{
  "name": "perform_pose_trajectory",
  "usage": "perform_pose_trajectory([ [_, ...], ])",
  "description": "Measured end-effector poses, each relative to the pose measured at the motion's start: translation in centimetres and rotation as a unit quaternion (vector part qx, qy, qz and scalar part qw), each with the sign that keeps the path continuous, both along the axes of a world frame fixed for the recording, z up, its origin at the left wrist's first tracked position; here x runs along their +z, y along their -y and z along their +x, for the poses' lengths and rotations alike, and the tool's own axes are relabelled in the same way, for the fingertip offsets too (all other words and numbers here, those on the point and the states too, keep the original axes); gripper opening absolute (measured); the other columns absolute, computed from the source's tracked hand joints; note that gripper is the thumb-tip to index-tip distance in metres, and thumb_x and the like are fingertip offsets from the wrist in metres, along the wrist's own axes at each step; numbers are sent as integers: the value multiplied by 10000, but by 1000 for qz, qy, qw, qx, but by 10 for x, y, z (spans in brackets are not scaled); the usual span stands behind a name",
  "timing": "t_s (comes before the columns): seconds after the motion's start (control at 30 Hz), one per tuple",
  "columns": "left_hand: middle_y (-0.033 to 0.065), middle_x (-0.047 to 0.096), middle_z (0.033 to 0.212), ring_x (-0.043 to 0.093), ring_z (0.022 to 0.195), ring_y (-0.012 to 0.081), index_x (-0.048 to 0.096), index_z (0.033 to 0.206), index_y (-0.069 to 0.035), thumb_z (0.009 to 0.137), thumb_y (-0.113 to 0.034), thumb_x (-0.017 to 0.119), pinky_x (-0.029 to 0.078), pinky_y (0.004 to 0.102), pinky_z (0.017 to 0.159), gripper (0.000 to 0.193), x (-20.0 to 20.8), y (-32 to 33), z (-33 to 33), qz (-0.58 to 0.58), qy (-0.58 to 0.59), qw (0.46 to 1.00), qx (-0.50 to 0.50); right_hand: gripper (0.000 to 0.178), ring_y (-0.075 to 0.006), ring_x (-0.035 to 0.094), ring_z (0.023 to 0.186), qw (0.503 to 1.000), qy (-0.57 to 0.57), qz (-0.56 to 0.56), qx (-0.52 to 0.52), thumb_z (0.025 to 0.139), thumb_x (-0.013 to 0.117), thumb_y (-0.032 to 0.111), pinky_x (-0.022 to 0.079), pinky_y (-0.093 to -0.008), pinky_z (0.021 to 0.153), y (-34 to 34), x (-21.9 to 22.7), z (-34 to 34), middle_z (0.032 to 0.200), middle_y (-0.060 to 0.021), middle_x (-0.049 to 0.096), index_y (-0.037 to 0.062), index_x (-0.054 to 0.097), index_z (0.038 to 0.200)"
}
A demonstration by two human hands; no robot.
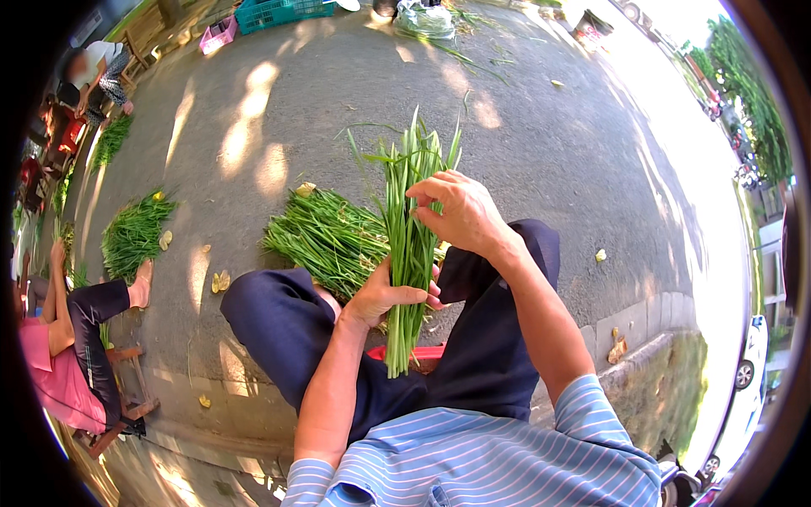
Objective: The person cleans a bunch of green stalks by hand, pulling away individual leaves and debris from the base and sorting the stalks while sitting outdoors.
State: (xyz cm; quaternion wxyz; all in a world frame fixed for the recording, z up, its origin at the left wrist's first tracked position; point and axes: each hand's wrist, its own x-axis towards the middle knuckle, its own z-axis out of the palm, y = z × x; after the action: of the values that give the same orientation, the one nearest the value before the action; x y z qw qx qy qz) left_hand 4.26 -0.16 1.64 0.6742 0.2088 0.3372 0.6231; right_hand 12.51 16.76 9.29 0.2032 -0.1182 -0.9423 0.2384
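Between my knees stands a long bunch of green garlic chives (pixel 410 245), its leafy tips pointing away and its pale stalk ends toward me. My left hand (pixel 380 296) is wrapped around the lower stalks, with the thumb across the front. Higher up, my right hand (pixel 460 207) is bent at the leaves, thumb and forefinger drawn close together; whatever is between them is too small to make out. Beyond my left knee, a loose heap of chives (pixel 325 241) lies on the pavement, partly behind the bunch. Something red (pixel 422 351) shows beneath the stalk ends.
At left, a person in a pink shirt (pixel 63 367) sits on a wooden stool (pixel 127 384) near another chive heap (pixel 135 232). Far off are a teal crate (pixel 283 15), a pink basket (pixel 219 35) and a plastic bag (pixel 425 21). A curb (pixel 642 342) runs at right.
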Motion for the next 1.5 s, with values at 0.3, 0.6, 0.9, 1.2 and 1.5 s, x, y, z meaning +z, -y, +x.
perform_pose_trajectory([
  [0.3, 169, 586, 1063, 647, 883, 292, 472, 1196, 55, 692, -46, 694, 558, 442, 803, 559, 6, 3, -2, 6, 61, 998, 29, 201, -63, 571, 678, 947, 16, -317, -45, 860, 640, 140, 475, -237, 633, 8, -6, 11, 766, -12, 631, 17, 661, 1019],
  [0.6, 191, 551, 1137, 642, 884, 312, 473, 1204, 56, 669, -49, 706, 583, 449, 724, 594, 3, 5, -4, -2, 75, 997, 25, 167, -8, 502, 630, 915, 46, -401, -27, 883, 602, 95, 406, -195, 552, 18, 17, 11, 719, 53, 563, 6, 637, 1020],
  [0.9, 200, 630, 956, 660, 781, 299, 495, 1199, 57, 664, -73, 670, 573, 424, 718, 577, 9, 6, -3, -26, 81, 996, 18, 165, -73, 557, 627, 978, -35, -147, -146, 886, 597, 164, 447, -259, 584, -9, -4, 27, 683, -13, 588, 36, 648, 976],
  [1.2, 201, 560, 1178, 624, 964, 336, 461, 1263, 74, 636, -60, 635, 580, 478, 746, 664, 6, 6, -1, -13, 77, 997, 17, 338, -87, 586, 726, 885, -34, -416, -206, 946, 531, 340, 485, -269, 654, -39, 1, 23, 776, -18, 624, 32, 652, 1015],
  [1.5, 193, 526, 1241, 617, 984, 296, 459, 1264, 58, 648, -67, 656, 576, 439, 756, 659, -1, 6, -3, 3, 37, 999, 18, 180, -261, 646, 694, 956, -76, -198, -204, 790, 706, 222, 515, -367, 655, -9, 13, 23, 769, -110, 661, 56, 684, 858],
])
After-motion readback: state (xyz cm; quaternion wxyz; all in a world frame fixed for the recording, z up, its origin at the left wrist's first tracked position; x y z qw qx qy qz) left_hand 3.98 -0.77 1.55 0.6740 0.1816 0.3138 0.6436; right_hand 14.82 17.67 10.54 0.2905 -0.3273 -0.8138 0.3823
